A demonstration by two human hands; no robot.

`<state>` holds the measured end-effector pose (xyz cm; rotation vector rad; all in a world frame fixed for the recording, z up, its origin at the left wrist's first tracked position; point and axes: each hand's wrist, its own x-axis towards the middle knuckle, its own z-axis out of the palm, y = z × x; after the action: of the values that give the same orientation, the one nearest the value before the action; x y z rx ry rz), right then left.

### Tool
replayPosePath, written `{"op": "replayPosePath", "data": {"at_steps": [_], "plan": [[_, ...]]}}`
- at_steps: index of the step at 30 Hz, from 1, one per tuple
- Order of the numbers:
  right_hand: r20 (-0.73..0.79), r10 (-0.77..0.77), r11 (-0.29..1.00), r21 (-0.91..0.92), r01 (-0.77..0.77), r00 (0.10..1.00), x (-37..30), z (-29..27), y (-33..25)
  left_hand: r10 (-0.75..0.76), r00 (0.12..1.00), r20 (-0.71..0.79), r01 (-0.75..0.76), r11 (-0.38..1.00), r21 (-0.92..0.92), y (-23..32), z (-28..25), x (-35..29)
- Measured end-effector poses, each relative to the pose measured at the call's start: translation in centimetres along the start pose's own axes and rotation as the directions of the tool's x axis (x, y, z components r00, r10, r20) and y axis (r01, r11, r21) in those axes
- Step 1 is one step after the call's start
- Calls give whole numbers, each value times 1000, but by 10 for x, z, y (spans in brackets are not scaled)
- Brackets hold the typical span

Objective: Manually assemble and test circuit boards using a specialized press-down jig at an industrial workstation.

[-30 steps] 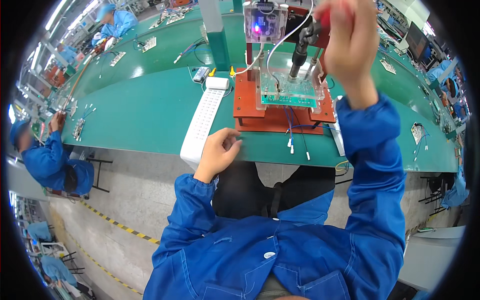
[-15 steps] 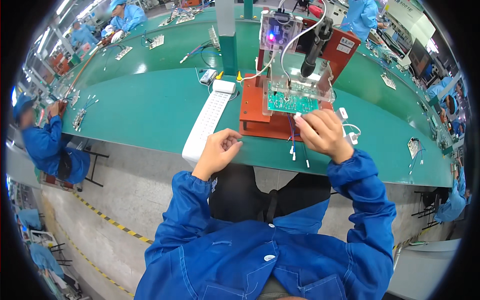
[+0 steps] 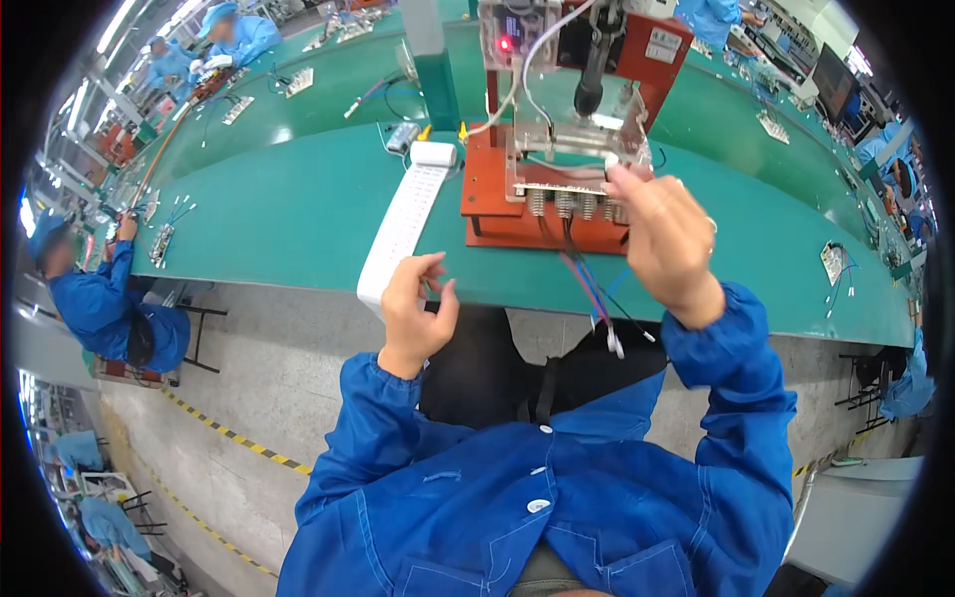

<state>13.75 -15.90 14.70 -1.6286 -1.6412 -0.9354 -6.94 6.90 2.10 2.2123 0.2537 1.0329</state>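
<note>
stretching left from the right hand's grip (image 3: pixel 674 237), the circuit board (image 3: pixel 565 188) tilts.

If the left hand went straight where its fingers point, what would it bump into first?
Probably the left side of the red stand, just past a bit of green table. How high the left hand is isn't clear, so it might pass over.

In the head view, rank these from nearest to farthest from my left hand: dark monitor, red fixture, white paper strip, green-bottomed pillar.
From your left hand:
1. White paper strip: right by the hand, just beyond it.
2. Red fixture: ahead and to the right.
3. Green-bottomed pillar: straight ahead, behind the strip.
4. Dark monitor: far right.
</note>
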Motion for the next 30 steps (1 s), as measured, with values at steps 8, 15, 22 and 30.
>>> {"op": "replayPosePath", "data": {"at_steps": [8,15,22,30], "plan": [[690,502,293,431,-853,521,-29,9,-13,478,848,229,-498,866,39,44,16,6],[749,541,157,356,-921,382,-90,46,12,351,813,464,-374,926,-46,25,55,22],[511,748,304,304,-903,424,-126,21,-3,199,842,501,-202,978,-48,22,56,23],[387,757,471,233,-851,526,-135,41,-14,224,843,489,-238,971,-34,19,59,23]]}}
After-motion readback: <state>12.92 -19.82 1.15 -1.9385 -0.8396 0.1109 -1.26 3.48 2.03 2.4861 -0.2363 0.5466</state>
